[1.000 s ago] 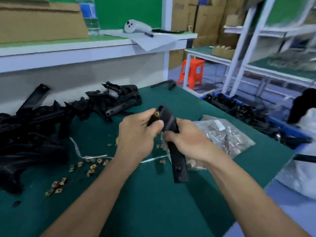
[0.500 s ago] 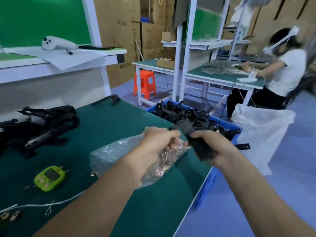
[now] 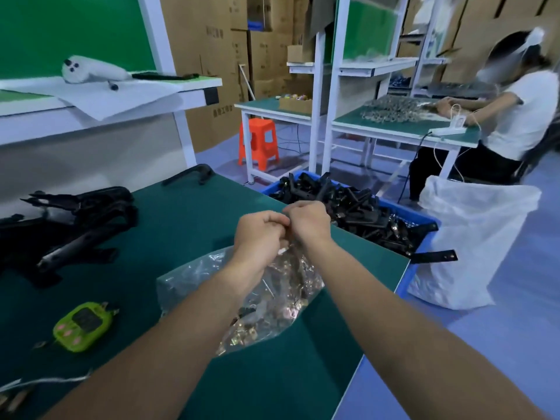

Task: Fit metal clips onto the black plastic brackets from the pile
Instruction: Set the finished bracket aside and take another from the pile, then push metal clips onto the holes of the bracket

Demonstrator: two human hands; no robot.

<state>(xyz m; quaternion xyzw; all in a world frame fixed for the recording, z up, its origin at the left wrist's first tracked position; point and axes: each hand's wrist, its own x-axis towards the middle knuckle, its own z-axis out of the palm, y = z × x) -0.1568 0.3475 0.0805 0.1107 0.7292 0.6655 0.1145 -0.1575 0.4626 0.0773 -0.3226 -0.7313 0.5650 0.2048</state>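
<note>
Both hands meet with fingers curled (left hand (image 3: pixel 260 234) touching right hand (image 3: pixel 309 221)), pinching the clip bag (image 3: pixel 194 277) top.

On the table (image 3: pixel 188 225), the bracket pile (image 3: pixel 75 225) lies left of the clip bag (image 3: pixel 188 280) (bin (image 3: pixel 419 216) beside the right edge).

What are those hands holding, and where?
Both the left hand and right hand seem to pinch the clear bag of clips at its top edge.
</note>
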